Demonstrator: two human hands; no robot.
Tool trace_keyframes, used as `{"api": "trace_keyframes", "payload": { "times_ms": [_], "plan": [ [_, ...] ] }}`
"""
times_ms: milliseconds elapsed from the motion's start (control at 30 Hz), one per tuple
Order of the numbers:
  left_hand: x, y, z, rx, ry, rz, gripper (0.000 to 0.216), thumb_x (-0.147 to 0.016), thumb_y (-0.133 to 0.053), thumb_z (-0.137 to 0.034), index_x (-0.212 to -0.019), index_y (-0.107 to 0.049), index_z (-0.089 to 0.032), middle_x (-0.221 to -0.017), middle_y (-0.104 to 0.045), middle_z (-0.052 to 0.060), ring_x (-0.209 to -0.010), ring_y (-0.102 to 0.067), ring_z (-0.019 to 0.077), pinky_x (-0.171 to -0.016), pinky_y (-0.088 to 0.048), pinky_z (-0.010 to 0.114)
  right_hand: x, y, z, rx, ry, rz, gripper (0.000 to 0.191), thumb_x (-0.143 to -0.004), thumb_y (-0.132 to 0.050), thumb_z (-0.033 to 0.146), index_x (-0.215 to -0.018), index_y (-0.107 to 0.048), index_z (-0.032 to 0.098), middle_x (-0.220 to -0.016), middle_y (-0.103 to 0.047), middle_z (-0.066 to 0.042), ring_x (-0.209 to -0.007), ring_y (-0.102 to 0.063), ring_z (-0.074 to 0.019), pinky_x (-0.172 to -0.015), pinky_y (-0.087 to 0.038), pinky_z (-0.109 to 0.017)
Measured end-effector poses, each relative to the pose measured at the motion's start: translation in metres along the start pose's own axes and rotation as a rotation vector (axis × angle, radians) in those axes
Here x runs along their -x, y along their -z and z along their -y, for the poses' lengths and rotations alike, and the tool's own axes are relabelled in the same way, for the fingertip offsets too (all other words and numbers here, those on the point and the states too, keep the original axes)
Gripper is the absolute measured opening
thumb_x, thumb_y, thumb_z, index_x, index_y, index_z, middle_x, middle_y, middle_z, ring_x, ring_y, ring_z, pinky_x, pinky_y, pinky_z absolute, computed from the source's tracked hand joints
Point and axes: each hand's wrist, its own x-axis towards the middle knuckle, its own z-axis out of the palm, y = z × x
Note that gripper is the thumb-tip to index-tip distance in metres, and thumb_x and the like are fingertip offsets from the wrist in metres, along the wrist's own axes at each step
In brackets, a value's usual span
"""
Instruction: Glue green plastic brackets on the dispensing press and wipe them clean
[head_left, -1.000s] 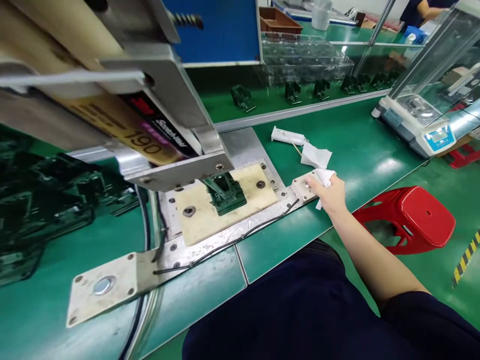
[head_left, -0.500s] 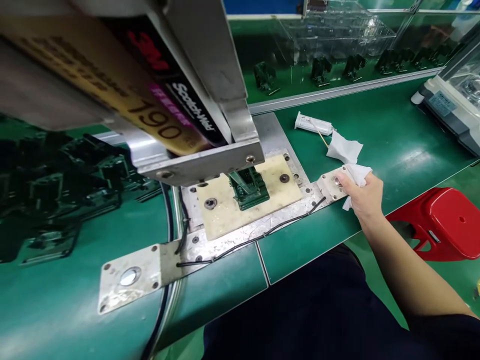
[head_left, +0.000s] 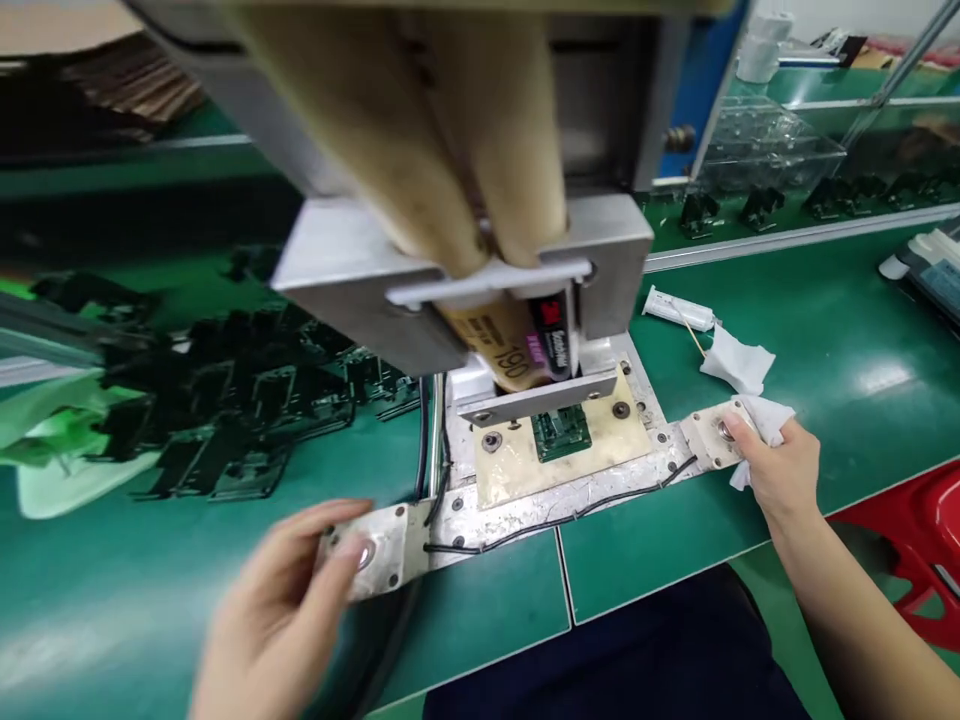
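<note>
The left hand (head_left: 281,600) lies loosely open with its thumb on the round button (head_left: 365,553) at the fixture's seven-o'clock end, while the right hand (head_left: 780,470), closed around a crumpled white wipe (head_left: 769,420), presses the matching button (head_left: 725,431) at three o'clock, which probably keeps both hands clear of the press. Between them the green part (head_left: 561,433) sits seated on the cream plate (head_left: 517,462), directly under the adhesive cartridge (head_left: 525,345). Beyond, the green bench mat (head_left: 825,330) carries dark parts (head_left: 247,400) at nine o'clock and a syringe (head_left: 679,308) at two.

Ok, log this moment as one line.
left hand: thumb on left button | right hand: holds wipe, thumb on right button | green part: under dispenser
</note>
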Motion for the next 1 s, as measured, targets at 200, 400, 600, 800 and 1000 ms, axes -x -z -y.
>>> {"api": "trace_keyframes", "payload": {
  "times_ms": [200,400,600,800,1000],
  "plan": [
    [0.002,-0.027,0.005,0.154,0.27,-0.003,0.025,-0.086,-0.071,-0.046,-0.096,-0.073,-0.023,-0.1,-0.076,0.002,-0.083,-0.068,0.023,-0.07,-0.052,0.027,-0.003,0.004,-0.007,-0.009,0.016,-0.014,0.059,-0.061,-0.088,0.066,-0.09,-0.082,0.015,-0.082,-0.078,-0.01,-0.077,-0.073,-0.0308,-0.066,-0.057,-0.039],
    [0.001,-0.025,-0.009,0.202,0.247,-0.058,0.021,-0.085,-0.068,-0.039,-0.093,-0.073,-0.021,-0.098,-0.075,0.002,-0.079,-0.066,0.0202,-0.068,-0.05,0.025,-0.006,0.005,-0.014,-0.05,0.035,-0.012,0.058,-0.064,-0.09,0.061,-0.096,-0.081,0.013,-0.087,-0.077,-0.01,-0.079,-0.072,-0.0287,-0.065,-0.057,-0.036],
    [0.004,-0.029,0.003,0.092,0.146,-0.085,0.022,-0.088,-0.067,-0.038,-0.098,-0.073,-0.02,-0.101,-0.076,0.006,-0.084,-0.07,0.0255,-0.075,-0.055,0.033,-0.005,0.003,-0.004,-0.049,-0.001,-0.042,0.056,-0.056,-0.09,0.062,-0.083,-0.079,0.015,-0.075,-0.073,-0.007,-0.074,-0.067,-0.0272,-0.064,-0.052,-0.037],
    [-0.009,-0.015,-0.033,-0.091,-0.389,-0.364,0.035,-0.082,-0.081,-0.032,-0.113,-0.072,-0.017,-0.105,-0.07,0.013,-0.095,-0.067,0.0303,-0.088,-0.057,0.043,-0.004,0.0,0.002,-0.031,-0.04,-0.027,0.057,-0.054,-0.089,0.065,-0.081,-0.078,0.015,-0.075,-0.073,-0.008,-0.074,-0.067,-0.0283,-0.065,-0.051,-0.04],
    [-0.058,-0.031,-0.11,0.12,-0.277,0.377,0.085,-0.073,-0.082,-0.063,-0.139,-0.054,-0.019,-0.103,-0.066,0.008,-0.077,-0.063,0.0244,-0.073,-0.059,0.039,-0.003,-0.001,-0.001,-0.067,-0.025,-0.008,0.059,-0.057,-0.088,0.065,-0.087,-0.079,0.015,-0.081,-0.075,-0.009,-0.079,-0.069,-0.0297,-0.068,-0.055,-0.041]
  ]
}}
